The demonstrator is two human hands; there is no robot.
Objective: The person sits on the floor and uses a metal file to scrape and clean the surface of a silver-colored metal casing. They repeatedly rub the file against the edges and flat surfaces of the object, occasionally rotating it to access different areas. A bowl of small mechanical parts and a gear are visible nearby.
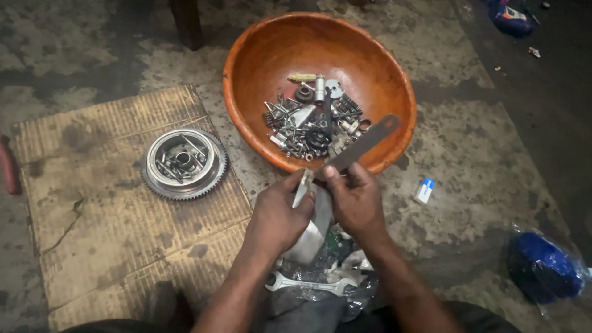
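I see the left hand [280, 213] pinching a small pale metal piece [303, 187] just below the orange bowl [259, 58]; the right hand [356, 200] grips a flat dark bar [364, 145] over its rim.

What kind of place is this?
Likely a small repair workshop, work done on the floor: an orange bowl of bolts and small parts, a toothed metal wheel on cardboard, a wrench.
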